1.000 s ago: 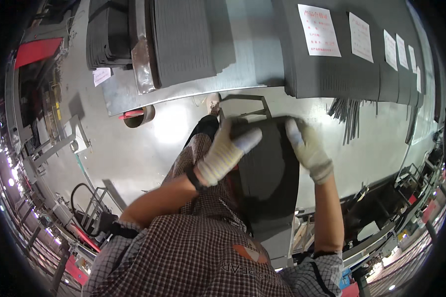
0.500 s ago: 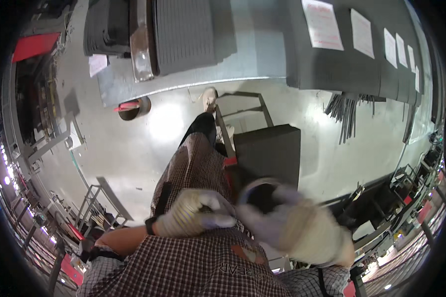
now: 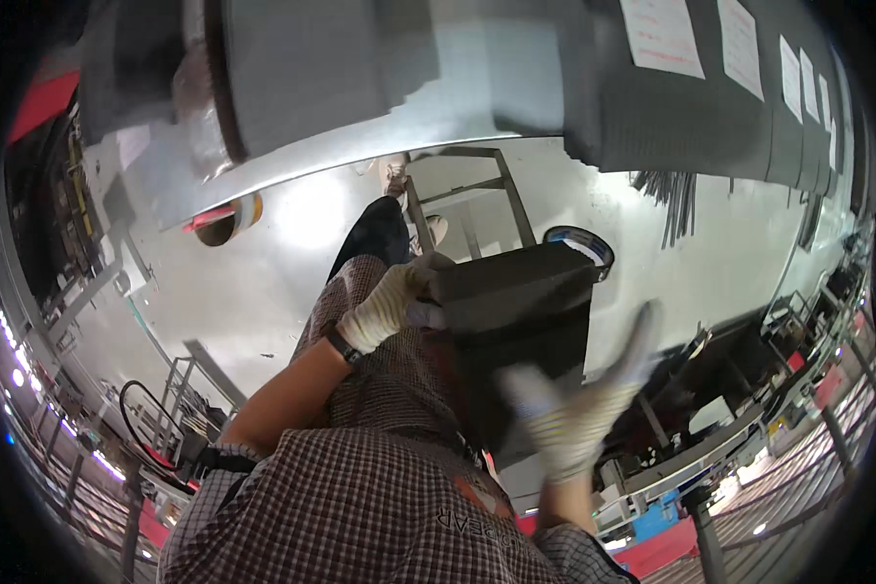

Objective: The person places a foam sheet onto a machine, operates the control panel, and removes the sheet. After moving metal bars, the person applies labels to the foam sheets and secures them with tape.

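A black block-shaped bundle (image 3: 516, 326) stands in front of me over a metal frame stand (image 3: 457, 185). My left hand (image 3: 394, 304), in a pale knit glove, grips its left edge near the far corner. My right hand (image 3: 579, 419), gloved the same way and blurred by motion, is open with thumb and fingers spread wide. It is over the bundle's near right side and holds nothing. A dark ring like a roll of tape (image 3: 603, 255) shows at the bundle's far right corner; what it rests on is hidden.
Across the far side runs a metal table (image 3: 496, 88) with stacks of dark sheets (image 3: 307, 73) and papers (image 3: 662, 37) on dark material. Dark strips (image 3: 676, 204) hang below it. A round container (image 3: 229, 222) stands on the floor. Racks and equipment lie along both sides.
My right hand has let go of the ring, now at the bundle's far right corner, and has opened. My left hand has reached forward and taken hold of the bundle's left edge.
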### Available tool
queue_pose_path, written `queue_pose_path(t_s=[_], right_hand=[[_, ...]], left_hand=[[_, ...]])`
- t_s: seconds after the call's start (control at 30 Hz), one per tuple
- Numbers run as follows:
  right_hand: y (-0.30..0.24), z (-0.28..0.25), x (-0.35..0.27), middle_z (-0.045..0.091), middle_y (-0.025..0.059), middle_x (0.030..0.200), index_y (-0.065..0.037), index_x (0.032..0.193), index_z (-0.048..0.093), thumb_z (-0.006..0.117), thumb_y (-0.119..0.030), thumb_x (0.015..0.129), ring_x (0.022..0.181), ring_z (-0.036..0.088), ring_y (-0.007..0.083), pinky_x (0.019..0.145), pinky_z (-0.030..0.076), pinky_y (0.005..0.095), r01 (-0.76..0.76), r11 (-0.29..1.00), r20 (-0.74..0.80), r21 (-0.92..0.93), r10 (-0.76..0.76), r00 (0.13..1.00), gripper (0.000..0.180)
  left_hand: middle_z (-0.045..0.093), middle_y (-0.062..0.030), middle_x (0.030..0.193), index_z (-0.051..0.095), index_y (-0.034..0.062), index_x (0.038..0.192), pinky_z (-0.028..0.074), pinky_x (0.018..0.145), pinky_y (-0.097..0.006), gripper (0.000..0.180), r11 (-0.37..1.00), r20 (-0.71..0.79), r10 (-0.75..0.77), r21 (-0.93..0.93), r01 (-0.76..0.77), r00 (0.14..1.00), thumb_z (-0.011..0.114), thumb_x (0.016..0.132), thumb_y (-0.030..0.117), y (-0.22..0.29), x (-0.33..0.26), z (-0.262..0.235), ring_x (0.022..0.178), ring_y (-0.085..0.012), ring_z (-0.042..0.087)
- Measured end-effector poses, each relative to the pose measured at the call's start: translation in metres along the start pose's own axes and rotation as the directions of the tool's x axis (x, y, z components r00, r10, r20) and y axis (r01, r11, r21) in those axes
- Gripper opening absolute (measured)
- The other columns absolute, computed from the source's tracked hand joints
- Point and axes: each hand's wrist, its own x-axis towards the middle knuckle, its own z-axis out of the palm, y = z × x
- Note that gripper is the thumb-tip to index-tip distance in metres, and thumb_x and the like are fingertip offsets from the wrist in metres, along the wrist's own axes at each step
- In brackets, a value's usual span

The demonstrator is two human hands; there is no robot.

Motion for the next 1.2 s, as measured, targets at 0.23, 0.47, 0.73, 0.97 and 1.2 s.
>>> queue_pose_path(t_s=[0.23, 0.47, 0.73, 0.97, 1.2], right_hand=[[-0.021, 0.054, -0.023, 0.024, 0.039, 0.145, 0.001, 0.149, 0.021, 0.076, -0.067, 0.063, 0.128, 0.034, 0.0511, 0.102, 0.029, 0.0595, -0.042, 0.979, -0.007, -0.197, 0.042, 0.999, 0.123], [-0.021, 0.051, -0.021, 0.029, 0.0379, 0.143, -0.002, 0.147, 0.028, 0.074, -0.066, 0.063, 0.125, 0.037, 0.0526, 0.1, 0.03, 0.059, -0.016, 0.992, -0.069, -0.128, 0.007, 0.998, 0.116], [-0.024, 0.04, -0.018, 0.037, 0.0344, 0.138, -0.001, 0.143, 0.035, 0.081, -0.05, 0.059, 0.119, 0.042, 0.0481, 0.099, 0.033, 0.0553, 0.009, 0.999, -0.084, -0.053, -0.014, 0.996, 0.107], [-0.046, -0.009, 0.014, 0.06, 0.0064, 0.078, -0.012, 0.107, 0.063, 0.057, -0.042, 0.091, 0.075, 0.062, 0.0253, 0.07, 0.048, 0.0405, 0.597, 0.719, 0.303, 0.355, -0.693, 0.655, 0.034], [0.037, -0.045, 0.107, 0.065, 0.0117, 0.073, -0.007, 0.091, 0.07, 0.069, -0.018, 0.082, 0.063, 0.063, 0.0249, 0.062, 0.049, 0.0377, 0.375, 0.899, 0.475, 0.226, -0.438, 0.763, 0.015]], left_hand=[[0.037, -0.0097, 0.147, 0.031, 0.0116, 0.148, 0.039, 0.108, -0.036, 0.071, 0.45, 0.374, 0.499, 0.659, -0.603, 0.782, 0.069, 0.088, 0.019, -0.004, 0.121, 0.019, 0.135, -0.0209, 0.038], [0.05, -0.0103, 0.14, 0.046, 0.0055, 0.139, 0.043, 0.104, -0.032, 0.049, 0.906, 0.153, 0.219, 0.336, -0.259, 0.964, 0.058, 0.091, 0.0, -0.048, 0.065, -0.038, 0.122, -0.0179, 0.052], [0.065, -0.0058, 0.096, 0.056, 0.0081, 0.119, 0.051, 0.079, -0.03, 0.033, 0.989, -0.154, 0.122, 0.107, -0.106, 0.981, 0.063, 0.086, 0.009, 0.081, -0.09, 0.074, 0.084, -0.0145, 0.063], [0.064, -0.0204, 0.108, 0.057, 0.0056, 0.124, 0.048, 0.09, -0.044, 0.034, 0.184, 0.215, 0.423, 0.931, -0.316, 0.88, 0.056, 0.094, 0.02, 0.163, 0.015, 0.101, 0.1, -0.039, 0.061], [0.063, -0.0214, 0.104, 0.057, 0.0077, 0.125, 0.048, 0.088, -0.044, 0.036, 0.264, 0.261, 0.343, 0.895, -0.36, 0.902, 0.05, 0.098, 0.032, 0.131, 0.048, 0.093, 0.098, -0.0386, 0.061]])
